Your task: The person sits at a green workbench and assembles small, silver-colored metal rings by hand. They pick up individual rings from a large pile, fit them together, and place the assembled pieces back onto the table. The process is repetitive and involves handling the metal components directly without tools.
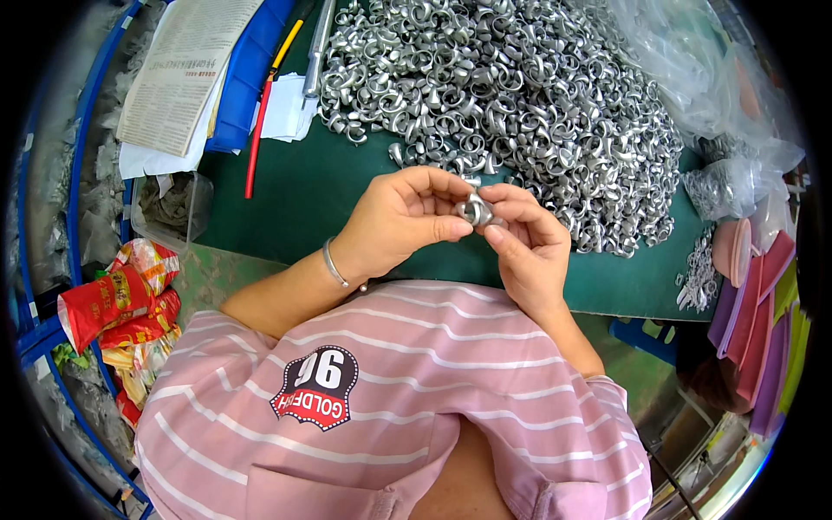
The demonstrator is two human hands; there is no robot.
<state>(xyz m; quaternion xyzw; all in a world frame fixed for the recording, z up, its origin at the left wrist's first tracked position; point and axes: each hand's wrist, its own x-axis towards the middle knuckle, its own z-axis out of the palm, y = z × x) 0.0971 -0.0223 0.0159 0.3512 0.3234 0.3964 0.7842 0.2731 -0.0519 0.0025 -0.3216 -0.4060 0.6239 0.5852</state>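
Between my two hands, over the near edge of the green table [321, 186], is a small silver metal ring [475, 210]. My left hand [403, 212] pinches its left side with thumb and forefinger. On its other side, my right hand [529, 238] grips it with thumb and fingertips. The fingers cover part of the ring, so its full shape is hidden. Just beyond my hands spreads a large heap of similar silver rings [503, 87], some with broad rounded tops.
Left of the heap lie a red-and-yellow rod tool [260, 130], a blue tray [247, 82] and printed paper [178, 74]. A clear plastic box [173, 208] stands at the left edge. Plastic bags [693, 61], a small pile of metal parts [698, 273] and coloured folded pieces [754, 321] sit at right.
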